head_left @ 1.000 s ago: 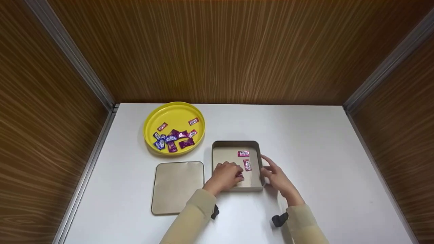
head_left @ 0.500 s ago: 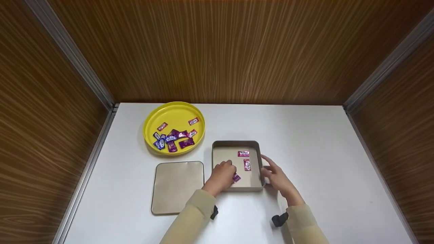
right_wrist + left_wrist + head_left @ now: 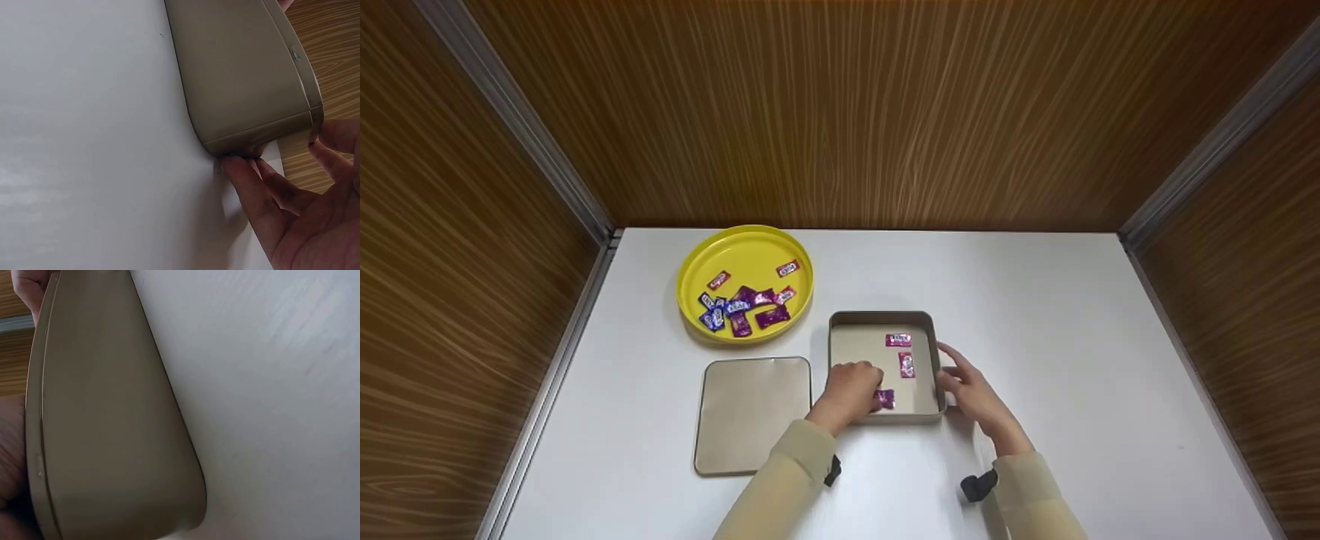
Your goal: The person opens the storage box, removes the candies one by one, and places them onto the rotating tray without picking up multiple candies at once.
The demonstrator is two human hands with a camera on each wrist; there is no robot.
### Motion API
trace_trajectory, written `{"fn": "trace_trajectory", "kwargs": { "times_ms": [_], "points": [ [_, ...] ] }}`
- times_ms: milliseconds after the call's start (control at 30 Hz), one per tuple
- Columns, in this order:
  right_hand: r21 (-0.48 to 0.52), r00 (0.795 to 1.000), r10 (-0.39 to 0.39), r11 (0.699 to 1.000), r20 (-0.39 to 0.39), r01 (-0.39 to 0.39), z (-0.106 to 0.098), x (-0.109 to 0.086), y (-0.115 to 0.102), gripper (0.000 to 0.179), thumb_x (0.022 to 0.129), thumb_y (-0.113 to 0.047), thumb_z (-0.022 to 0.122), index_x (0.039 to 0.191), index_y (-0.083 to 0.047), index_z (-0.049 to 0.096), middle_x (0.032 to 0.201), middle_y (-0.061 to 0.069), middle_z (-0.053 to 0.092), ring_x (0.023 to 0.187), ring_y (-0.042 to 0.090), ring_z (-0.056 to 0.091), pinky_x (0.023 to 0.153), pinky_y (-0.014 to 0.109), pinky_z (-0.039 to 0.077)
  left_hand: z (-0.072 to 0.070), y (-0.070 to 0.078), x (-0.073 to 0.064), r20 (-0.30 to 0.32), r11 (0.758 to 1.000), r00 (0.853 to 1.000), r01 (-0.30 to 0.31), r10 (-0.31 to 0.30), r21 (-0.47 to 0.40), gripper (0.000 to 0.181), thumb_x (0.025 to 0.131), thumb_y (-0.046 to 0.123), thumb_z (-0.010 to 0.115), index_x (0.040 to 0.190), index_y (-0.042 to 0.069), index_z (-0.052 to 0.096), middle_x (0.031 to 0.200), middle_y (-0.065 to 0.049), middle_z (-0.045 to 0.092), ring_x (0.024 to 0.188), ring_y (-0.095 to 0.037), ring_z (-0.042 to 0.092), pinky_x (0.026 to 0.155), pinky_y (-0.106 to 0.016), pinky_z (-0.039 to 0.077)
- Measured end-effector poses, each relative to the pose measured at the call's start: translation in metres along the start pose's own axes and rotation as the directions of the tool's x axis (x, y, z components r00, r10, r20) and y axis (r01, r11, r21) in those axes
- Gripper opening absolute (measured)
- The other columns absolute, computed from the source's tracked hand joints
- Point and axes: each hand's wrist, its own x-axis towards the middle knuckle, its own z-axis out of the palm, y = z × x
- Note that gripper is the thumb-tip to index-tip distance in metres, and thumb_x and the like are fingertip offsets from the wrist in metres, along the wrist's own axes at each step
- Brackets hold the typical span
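Observation:
A beige metal tin (image 3: 941,405) stands uncovered on the table. My left hand (image 3: 851,386) reaches over its near left part, fingers curled down inside. It holds a purple wrapped candy (image 3: 885,399) near the front wall; its fingertips are hidden. Two pink wrapped candies, one upper (image 3: 898,340) and one lower (image 3: 907,365), lie flat farther back in the tin. On the outside of the tin's right wall my right hand (image 3: 971,390) rests with fingers extended. In the right wrist view, its fingers (image 3: 247,180) touch the tin's corner and side.
A yellow round tray (image 3: 742,251) at the back left bears several blue, purple and pink wrapped candies (image 3: 739,306). Left of the tin, a flat beige lid (image 3: 754,416) lies on the white table (image 3: 1072,360). Wood-grain panels (image 3: 847,112) enclose the back and sides.
My left hand has shifted slightly left and toward the front of the tin. The purple candy has turned and now lies roughly parallel to the front wall. The right hand has stayed in place.

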Motion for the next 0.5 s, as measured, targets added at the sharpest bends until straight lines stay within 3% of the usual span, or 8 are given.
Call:
{"fn": "trace_trajectory", "kwargs": {
  "times_ms": [267, 500],
  "points": [
    [-0.008, 1.000, -0.010, 1.000, -0.012, 0.010, 0.000, 0.005, 0.008, 0.057, 0.103, -0.013, 0.049, 0.156, -0.018, 0.028, 0.137, 0.029, 0.048, 0.125, 0.044, 0.048, 0.092, 0.061, 0.046, -0.001, 0.001, -0.001, -0.028, 0.999, 1.000, 0.011, -0.010, 0.037, 0.015, 0.075, 0.025, 0.081, 0.074, 0.013, 0.072, 0.077, -0.004, 0.061, 0.071, -0.024, 0.063, 0.062, -0.039, 0.052],
    [-0.009, 1.000, -0.022, 1.000, -0.020, 0.022, -0.001, 0.008, 0.017, 0.057, 0.102, -0.014, 0.050, 0.155, -0.021, 0.029, 0.136, 0.026, 0.050, 0.124, 0.043, 0.049, 0.092, 0.060, 0.047, -0.003, 0.000, -0.002, -0.002, 1.000, 1.000, 0.012, -0.012, -0.007, 0.018, 0.078, 0.027, 0.079, 0.077, 0.012, 0.069, 0.078, -0.003, 0.063, 0.073, -0.022, 0.061, 0.066, -0.038, 0.051]
  ]
}}
